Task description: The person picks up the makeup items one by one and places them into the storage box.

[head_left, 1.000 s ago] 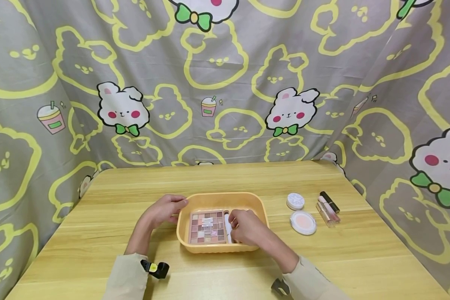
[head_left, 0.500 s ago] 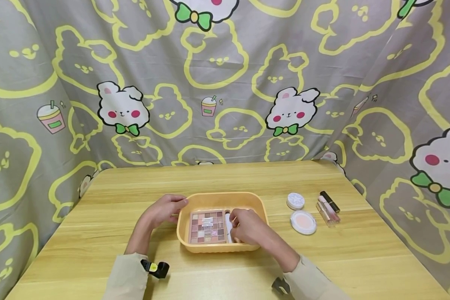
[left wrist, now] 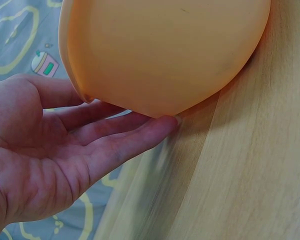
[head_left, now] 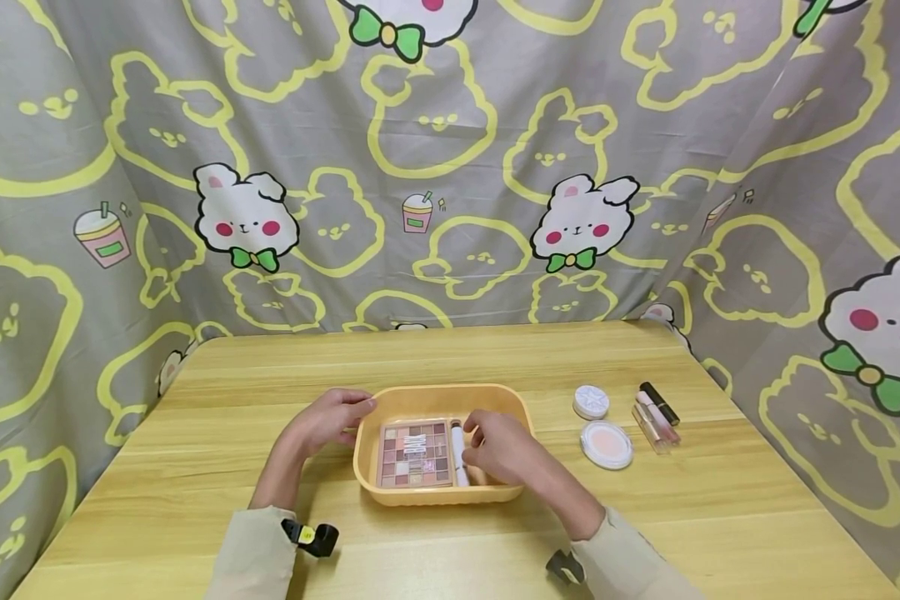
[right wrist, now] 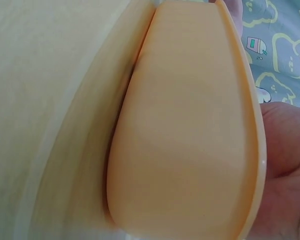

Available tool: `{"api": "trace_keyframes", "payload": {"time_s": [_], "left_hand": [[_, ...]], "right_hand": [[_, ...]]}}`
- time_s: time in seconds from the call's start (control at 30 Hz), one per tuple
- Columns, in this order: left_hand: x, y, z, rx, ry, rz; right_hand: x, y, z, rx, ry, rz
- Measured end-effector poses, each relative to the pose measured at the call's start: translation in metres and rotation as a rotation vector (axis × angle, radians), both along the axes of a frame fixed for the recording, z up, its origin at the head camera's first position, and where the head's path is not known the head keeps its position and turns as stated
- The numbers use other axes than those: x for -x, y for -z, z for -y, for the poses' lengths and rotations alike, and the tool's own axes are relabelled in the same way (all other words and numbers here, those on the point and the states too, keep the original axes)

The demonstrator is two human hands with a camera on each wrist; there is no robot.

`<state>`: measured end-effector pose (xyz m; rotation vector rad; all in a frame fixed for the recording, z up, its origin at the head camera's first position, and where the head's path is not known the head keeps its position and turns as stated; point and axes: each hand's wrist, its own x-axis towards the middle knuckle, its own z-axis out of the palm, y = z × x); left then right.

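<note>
A yellow plastic bin (head_left: 438,497) stands on the table in the head view. Inside it lies an eyeshadow palette (head_left: 415,455), with a slim white tube (head_left: 460,454) along its right edge. My left hand (head_left: 328,425) holds the bin's left end, thumb at the rim and fingers against the outer wall, as the left wrist view also shows. Over the right half of the bin is my right hand (head_left: 501,447), its loosely bent fingers just beside the tube. What lies under that palm is hidden; in the right wrist view the bin wall (right wrist: 185,120) covers the fingers.
Right of the bin lie a round white compact (head_left: 591,402), a second compact with a pale pink face (head_left: 606,445), a black tube (head_left: 659,404) and pink lip tubes (head_left: 656,421). A patterned curtain (head_left: 450,167) closes off the table's back and sides.
My right hand has drawn slightly right, away from the white tube, which now shows along its length. The left hand and the bin stay where they were.
</note>
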<state>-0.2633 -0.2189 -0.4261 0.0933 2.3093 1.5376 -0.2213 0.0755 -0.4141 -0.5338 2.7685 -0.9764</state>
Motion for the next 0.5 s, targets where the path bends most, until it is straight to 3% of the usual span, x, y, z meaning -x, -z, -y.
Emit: {"api": "trace_keyframes", "payload": {"time_s": [0.5], "left_hand": [[0.0003,0.0004,0.0004,-0.010,0.007,-0.003]], "right_hand": [[0.0026,-0.0097,-0.0079,0.013,0.027,-0.015]]}}
